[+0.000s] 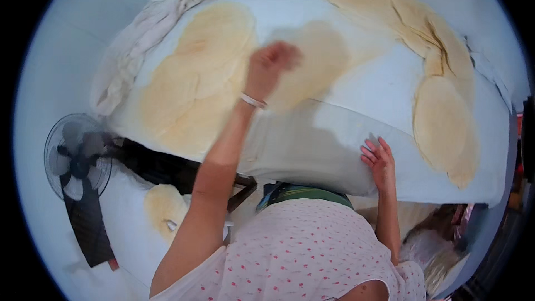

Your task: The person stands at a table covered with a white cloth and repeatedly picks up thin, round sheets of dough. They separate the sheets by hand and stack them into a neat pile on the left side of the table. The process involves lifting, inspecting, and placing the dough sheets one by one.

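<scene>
My left hand (273, 62) is raised above a table covered with white cloth (378, 92), and motion blurs it. Its fingers are curled, and I cannot tell whether they hold anything. Below and to the left of it lie large, thin, pale-yellow flat rounds (196, 75), overlapping one another. Another round (319, 58) sits partly in the shadow beyond the hand. My right hand (379, 161) is near the front of the table, fingers apart and nothing in it. To its right is an overlapping row of flat rounds (441, 121), some wrinkled or folded.
Bunched whitish cloth (133, 50) runs along the table's far left edge. A fan (79, 159) stands at the left corner. Behind my left arm, another pale-yellow round (163, 205) rests on a white surface. Clear plastic (430, 251) lies below the table's right end.
</scene>
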Demonstrator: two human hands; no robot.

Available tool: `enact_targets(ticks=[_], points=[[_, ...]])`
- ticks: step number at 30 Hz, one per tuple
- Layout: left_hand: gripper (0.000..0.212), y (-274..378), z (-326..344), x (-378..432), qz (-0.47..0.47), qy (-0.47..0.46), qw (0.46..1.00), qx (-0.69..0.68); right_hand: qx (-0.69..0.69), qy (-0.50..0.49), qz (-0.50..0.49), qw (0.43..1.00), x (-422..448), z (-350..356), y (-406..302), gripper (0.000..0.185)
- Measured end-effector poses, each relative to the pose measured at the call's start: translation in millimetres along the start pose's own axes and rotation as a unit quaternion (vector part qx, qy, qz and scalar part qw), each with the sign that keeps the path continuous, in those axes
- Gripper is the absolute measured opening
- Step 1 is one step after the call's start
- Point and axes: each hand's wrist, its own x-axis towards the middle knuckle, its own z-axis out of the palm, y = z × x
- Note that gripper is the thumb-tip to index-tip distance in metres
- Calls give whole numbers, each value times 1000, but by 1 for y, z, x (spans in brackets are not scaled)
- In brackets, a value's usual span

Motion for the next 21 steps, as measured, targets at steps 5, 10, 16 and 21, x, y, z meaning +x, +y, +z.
enact_targets(ticks=[5,10,16,21], points=[[18,101,-187,12,151,154,964,154,3,8,4,1000,-4,-19,14,51],[34,170,-196,-56,203,272,807,483,1,10,46,999,19,-6,-1,46],[30,32,-152,-104,119,163,750,631,17,83,-5,996,14,-36,-10,27],[46,-54,-65,-137,64,42,858,508,-33,432,-184,882,27,-123,-15,31]])
